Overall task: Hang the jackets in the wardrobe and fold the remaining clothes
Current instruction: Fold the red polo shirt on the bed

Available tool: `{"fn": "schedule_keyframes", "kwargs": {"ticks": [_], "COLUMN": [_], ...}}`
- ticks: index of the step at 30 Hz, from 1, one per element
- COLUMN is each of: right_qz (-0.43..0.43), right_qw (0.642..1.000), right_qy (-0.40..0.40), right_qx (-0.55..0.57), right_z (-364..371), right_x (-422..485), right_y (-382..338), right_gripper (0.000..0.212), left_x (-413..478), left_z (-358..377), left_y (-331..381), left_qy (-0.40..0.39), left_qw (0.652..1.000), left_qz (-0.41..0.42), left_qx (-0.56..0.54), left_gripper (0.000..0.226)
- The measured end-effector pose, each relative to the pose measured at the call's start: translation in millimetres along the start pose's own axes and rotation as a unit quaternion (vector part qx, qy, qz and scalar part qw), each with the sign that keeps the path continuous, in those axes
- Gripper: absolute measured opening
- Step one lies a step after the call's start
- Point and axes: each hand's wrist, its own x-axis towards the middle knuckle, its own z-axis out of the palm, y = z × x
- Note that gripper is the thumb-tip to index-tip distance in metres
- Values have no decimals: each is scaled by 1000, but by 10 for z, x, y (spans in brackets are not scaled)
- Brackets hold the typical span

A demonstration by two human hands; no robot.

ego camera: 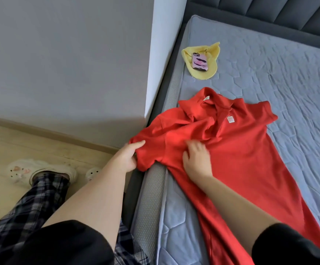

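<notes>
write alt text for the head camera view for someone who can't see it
A person's left hand grips a sleeve of a red polo shirt spread on a grey mattress, while the right hand rests on its chest. Farther up the bed, a phone lies on a yellow cloth.

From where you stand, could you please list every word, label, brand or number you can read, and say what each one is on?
None can be read.
Small tag at the placket of the red polo shirt: white with red print, too blurred to read.
Neck label inside the collar: too small to read.
Phone case on the yellow cloth: pink and dark pattern, no lettering visible.
</notes>
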Motion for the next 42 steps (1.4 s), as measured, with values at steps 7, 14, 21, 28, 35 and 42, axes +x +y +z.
{"fn": "schedule_keyframes", "kwargs": {"ticks": [7, 14, 21, 28, 35, 42], "right_qz": [151, 417, 406, 217, 200, 370], "right_qw": [950, 679, 759, 930, 952, 847], "right_qy": [-105, 30, 50, -3, -116, 12], "right_qx": [252, 603, 507, 296, 199, 381], "right_z": [-25, -454, -504, -356, -497, -523], "right_x": [70, 213, 291, 471, 575, 393], "right_y": [119, 456, 359, 11, 135, 549], "right_gripper": [38, 30, 36, 54, 29, 27], "left_x": [-51, -838, -650, -367, -275, -233], "left_z": [102, 1086, 1062, 865, 685, 670], "left_y": [68, -118, -327, -542, -820, -853], "left_qy": [246, -63, 180, 53, 16, 16], "left_qw": [945, 505, 684, 748, 528, 544], "left_qz": [130, 645, 532, 404, 444, 413], "left_qx": [171, 571, 465, 524, 724, 730], "left_gripper": [27, 33, 20, 25, 64, 59]}}
